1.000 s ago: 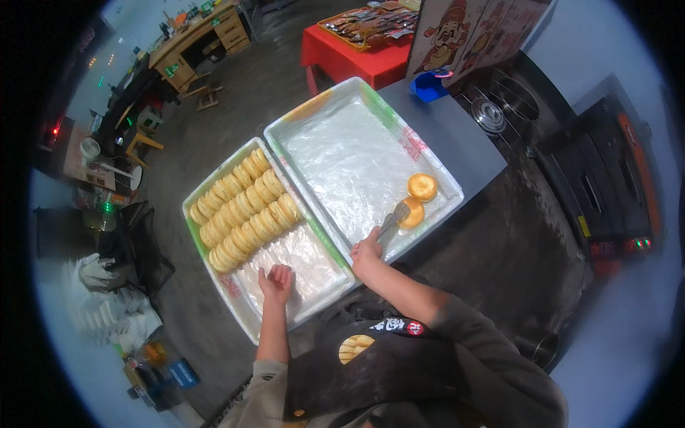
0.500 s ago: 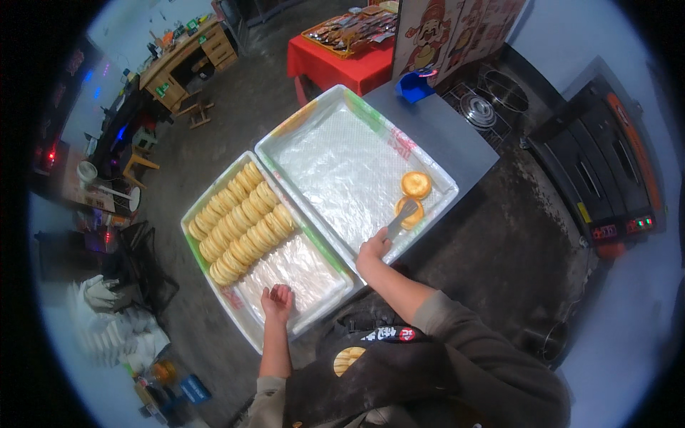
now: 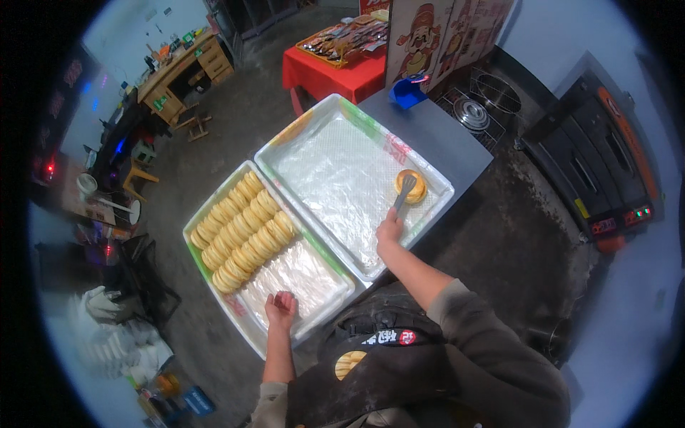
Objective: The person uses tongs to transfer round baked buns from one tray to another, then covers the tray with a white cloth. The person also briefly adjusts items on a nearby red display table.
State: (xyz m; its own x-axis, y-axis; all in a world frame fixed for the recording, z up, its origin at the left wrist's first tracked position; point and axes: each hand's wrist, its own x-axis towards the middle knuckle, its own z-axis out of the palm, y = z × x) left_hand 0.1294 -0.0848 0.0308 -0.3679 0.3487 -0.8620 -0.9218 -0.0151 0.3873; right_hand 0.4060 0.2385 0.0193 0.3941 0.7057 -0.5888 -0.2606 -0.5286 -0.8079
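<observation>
Over the right-hand foam box (image 3: 321, 178), lined with clear plastic film, my right hand (image 3: 389, 230) is closed around grey slotted tongs (image 3: 405, 189). The tongs' head lies on a round golden flatbread (image 3: 412, 175), which appears to overlap or sit on a second one under it near the box's right corner. My left hand (image 3: 280, 308) hovers over the near end of the left-hand foam box (image 3: 332, 296), fingers loosely curled and nothing visible in them. Three rows of pale flatbreads (image 3: 242, 228) stand on edge in that box's far part.
A grey tabletop (image 3: 435, 128) bears the boxes and a blue container (image 3: 408, 93). Behind it, a red-covered table (image 3: 335, 75) holds a tray of packets (image 3: 346, 39). A dark oven (image 3: 592, 157) stands at right, a wooden desk (image 3: 178, 78) far left.
My right hand and the tongs have moved up and away from me. The nearer flatbread has gone to the farther one's spot, and they now overlap. My left hand has barely moved.
</observation>
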